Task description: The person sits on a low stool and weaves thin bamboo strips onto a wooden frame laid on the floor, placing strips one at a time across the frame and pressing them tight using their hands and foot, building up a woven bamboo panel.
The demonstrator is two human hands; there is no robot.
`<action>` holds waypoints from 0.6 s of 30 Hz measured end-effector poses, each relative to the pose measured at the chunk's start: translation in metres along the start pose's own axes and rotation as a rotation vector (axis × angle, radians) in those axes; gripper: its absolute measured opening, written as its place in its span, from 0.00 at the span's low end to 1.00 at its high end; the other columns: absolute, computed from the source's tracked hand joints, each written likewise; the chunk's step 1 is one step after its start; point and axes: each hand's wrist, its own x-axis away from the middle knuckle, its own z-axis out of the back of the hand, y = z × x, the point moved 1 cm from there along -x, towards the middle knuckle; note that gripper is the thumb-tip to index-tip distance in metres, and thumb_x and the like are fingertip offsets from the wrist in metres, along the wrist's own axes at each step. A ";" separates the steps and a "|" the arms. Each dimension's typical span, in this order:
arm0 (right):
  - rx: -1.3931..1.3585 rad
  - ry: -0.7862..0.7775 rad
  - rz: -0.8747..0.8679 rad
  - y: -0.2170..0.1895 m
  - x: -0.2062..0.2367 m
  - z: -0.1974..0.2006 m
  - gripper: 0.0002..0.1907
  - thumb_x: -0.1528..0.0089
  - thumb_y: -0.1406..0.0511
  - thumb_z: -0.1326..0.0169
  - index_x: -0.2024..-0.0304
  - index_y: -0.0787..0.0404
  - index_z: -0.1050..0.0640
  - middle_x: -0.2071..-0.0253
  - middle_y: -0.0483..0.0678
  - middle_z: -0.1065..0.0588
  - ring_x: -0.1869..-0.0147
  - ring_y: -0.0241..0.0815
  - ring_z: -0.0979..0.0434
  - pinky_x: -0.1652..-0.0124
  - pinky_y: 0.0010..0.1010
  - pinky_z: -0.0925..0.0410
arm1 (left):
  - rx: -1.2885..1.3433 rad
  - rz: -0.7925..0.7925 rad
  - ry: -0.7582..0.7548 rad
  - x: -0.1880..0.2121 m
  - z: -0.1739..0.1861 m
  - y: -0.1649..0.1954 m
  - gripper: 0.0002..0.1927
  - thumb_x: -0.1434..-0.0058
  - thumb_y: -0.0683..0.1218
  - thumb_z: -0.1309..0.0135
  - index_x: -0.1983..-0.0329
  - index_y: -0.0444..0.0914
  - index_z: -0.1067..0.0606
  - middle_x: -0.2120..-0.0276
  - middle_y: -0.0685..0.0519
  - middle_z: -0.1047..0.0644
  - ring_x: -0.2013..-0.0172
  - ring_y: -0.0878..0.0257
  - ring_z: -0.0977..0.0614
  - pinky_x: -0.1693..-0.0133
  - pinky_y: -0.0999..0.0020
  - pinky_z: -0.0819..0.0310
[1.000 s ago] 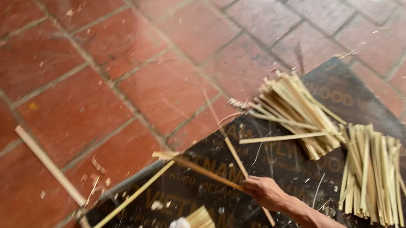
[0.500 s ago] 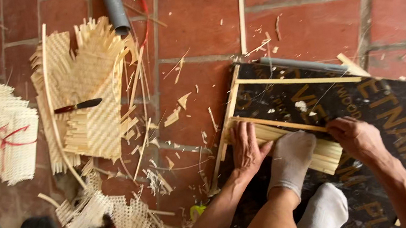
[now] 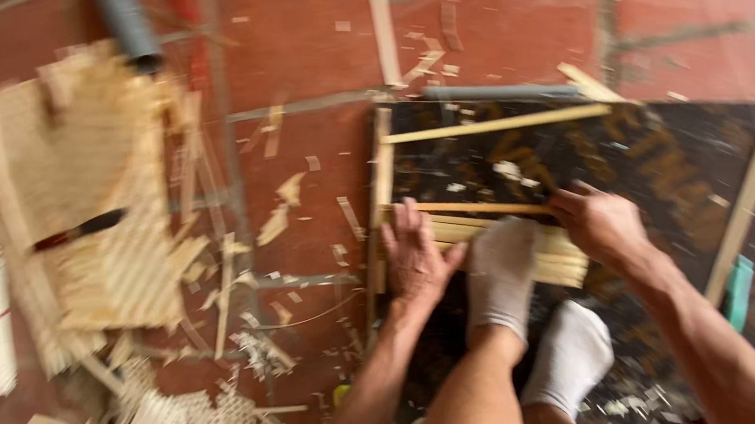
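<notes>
Head view, looking down, blurred: left hand [image 3: 415,255] lies palm-down, fingers spread flat, pressing the left end of a bundle of bamboo strips [image 3: 550,255] on a dark mat [image 3: 671,162]. A white-socked foot [image 3: 500,269] pins the bundle's middle. Strips run lengthwise left to right, tilting slightly downward rightward. Right hand [image 3: 598,221] curls loosely over their right end; whether it grips cannot be told.

One sign-like thing showing: a dark printed banner sheet [image 3: 671,162] is lying flat on the red brick floor [image 3: 506,11] at right, serving as a mat. It is black-brown with blurred yellowish lettering, roughly rectangular, partly covered. No packages, labels or screens showing.
</notes>
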 end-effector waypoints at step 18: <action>-0.138 0.259 -0.042 0.000 0.074 -0.004 0.06 0.43 0.69 0.43 0.64 0.59 0.26 0.63 0.51 0.29 0.61 0.53 0.23 0.66 0.41 0.27 | -0.175 0.013 -0.021 0.022 0.015 0.020 0.41 0.40 0.63 0.42 0.29 0.40 0.35 0.26 0.33 0.44 0.27 0.36 0.44 0.33 0.30 0.51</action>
